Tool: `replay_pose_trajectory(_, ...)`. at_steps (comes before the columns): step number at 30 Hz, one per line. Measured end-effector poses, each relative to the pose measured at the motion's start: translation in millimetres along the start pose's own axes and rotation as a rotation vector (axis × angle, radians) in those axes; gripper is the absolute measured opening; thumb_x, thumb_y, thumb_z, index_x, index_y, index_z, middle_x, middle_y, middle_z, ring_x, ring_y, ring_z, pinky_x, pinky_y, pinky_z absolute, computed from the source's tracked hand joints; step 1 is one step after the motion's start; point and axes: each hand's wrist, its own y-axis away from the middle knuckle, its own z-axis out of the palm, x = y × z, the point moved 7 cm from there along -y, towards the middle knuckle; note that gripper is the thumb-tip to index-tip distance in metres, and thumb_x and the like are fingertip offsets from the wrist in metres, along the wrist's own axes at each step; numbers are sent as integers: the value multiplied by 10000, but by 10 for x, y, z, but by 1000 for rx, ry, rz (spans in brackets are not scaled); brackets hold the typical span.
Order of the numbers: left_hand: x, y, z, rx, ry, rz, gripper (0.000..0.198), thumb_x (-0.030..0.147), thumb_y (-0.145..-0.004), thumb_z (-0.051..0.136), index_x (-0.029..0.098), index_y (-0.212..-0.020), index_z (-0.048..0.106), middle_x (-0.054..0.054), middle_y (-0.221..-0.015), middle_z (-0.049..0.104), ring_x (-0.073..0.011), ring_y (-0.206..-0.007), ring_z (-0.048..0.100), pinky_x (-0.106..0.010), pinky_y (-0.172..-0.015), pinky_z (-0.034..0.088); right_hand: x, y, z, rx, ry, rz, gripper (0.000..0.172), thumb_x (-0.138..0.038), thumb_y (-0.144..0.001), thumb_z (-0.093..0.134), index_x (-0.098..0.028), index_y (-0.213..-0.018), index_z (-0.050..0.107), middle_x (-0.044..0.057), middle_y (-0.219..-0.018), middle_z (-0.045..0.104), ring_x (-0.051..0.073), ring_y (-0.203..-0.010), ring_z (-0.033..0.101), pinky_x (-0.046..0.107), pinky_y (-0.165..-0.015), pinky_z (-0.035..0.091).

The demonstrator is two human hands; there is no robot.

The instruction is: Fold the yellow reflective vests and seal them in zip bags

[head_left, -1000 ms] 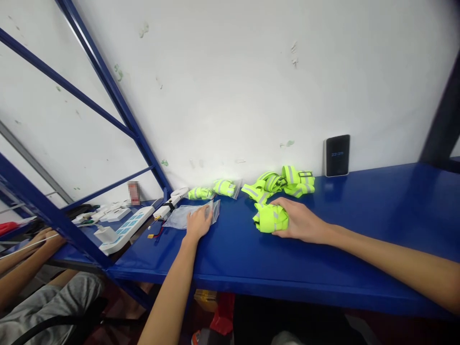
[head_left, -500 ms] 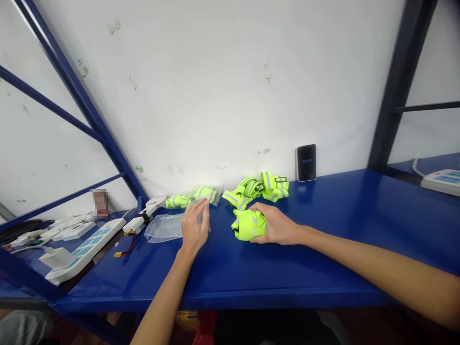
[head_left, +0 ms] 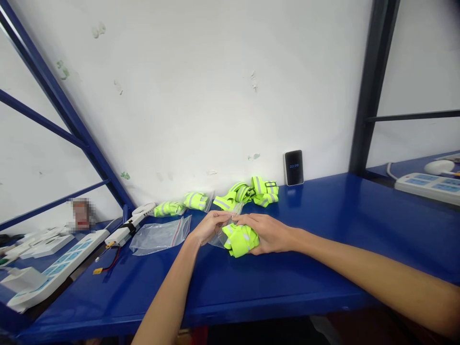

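Observation:
My right hand [head_left: 268, 233] is wrapped round a rolled-up neon yellow reflective strap [head_left: 241, 241] with grey stripes, just above the blue table. Pinched in my left hand [head_left: 212, 226] is a clear plastic bag [head_left: 217, 238], which hangs beside the roll; the fingertips of both hands meet at its upper edge. Whether any of the roll is inside the bag I cannot tell. Another clear zip bag [head_left: 161, 235] lies flat to the left. Behind my hands lies a loose heap of the same yellow straps [head_left: 247, 192] with a black buckle.
Two bagged yellow rolls [head_left: 168, 208] rest against the wall. A white fan [head_left: 143, 209] and a red-black cable [head_left: 112, 261] are at the left, near a power strip [head_left: 59, 268]. A phone-like device [head_left: 293, 167] leans on the wall; another power strip [head_left: 427, 184] is at far right.
My left hand has moved right with a clear bag and now meets my right hand at the yellow roll. One bag stays on the table. The view has shifted right.

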Motion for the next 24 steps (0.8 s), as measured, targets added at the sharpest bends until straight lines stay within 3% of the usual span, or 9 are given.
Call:
replay_pose_trajectory(4, -42, 40, -92, 35, 97, 36, 369, 339, -673, 747, 87, -942, 740, 13, -531, 512, -92, -513, 462, -235, -562, 381, 4, 3, 0, 12, -2, 0, 661, -268, -665, 764, -149, -1247, 474, 134, -1133, 613, 279, -1001, 603, 377, -850, 485)
replay_pose_trajectory(6, 12, 63, -190, 123, 44, 98, 304, 318, -700, 687, 102, -907, 740, 31, -492, 464, -89, -487, 429, -228, -527, 360, 11, 4, -13, 16, -24, 20, 650, -275, -651, 772, -150, -1224, 490, 129, -1106, 609, 276, -972, 603, 376, -831, 488)
replay_pose_trajectory(10, 242, 185, -389, 435, -279, 343, 258, 305, -760, 541, 135, -813, 728, 21, -503, 490, -112, -506, 433, -236, -525, 360, 63, 4, -63, 82, -144, 90, 676, -345, -650, 783, -181, -1230, 478, 103, -1130, 602, 264, -981, 610, 367, -836, 486)
replay_pose_trajectory(13, 381, 302, -313, 553, -553, 512, 241, 305, -809, 518, 157, -770, 703, -24, -681, 605, -150, -646, 534, -272, -645, 431, 132, 5, -87, 140, -243, 156, 688, -384, -624, 805, -194, -1201, 482, 81, -1135, 613, 254, -978, 618, 358, -841, 482)
replay_pose_trajectory(16, 426, 372, -140, 544, -677, 611, 265, 351, -879, 493, 171, -799, 671, -61, -881, 640, -195, -862, 595, -316, -823, 456, 183, 13, -84, 147, -297, 208, 678, -416, -609, 819, -194, -1156, 487, 55, -1060, 637, 231, -904, 624, 329, -787, 485)
replay_pose_trajectory(20, 365, 361, 62, 381, -653, 617, 364, 428, -952, 375, 188, -1077, 619, -100, -1216, 612, -244, -1165, 544, -380, -1016, 392, 180, 32, -98, 168, -287, 211, 687, -426, -605, 826, -195, -1151, 479, 43, -1040, 631, 222, -891, 615, 323, -786, 479)
replay_pose_trajectory(24, 251, 295, 134, 297, -624, 548, 446, 439, -985, 305, 198, -1294, 518, -97, -1269, 615, -231, -1197, 545, -390, -1039, 374, 140, 36, -68, 147, -277, 186, 689, -407, -612, 822, -201, -1171, 475, 54, -1080, 618, 233, -924, 613, 339, -802, 485)
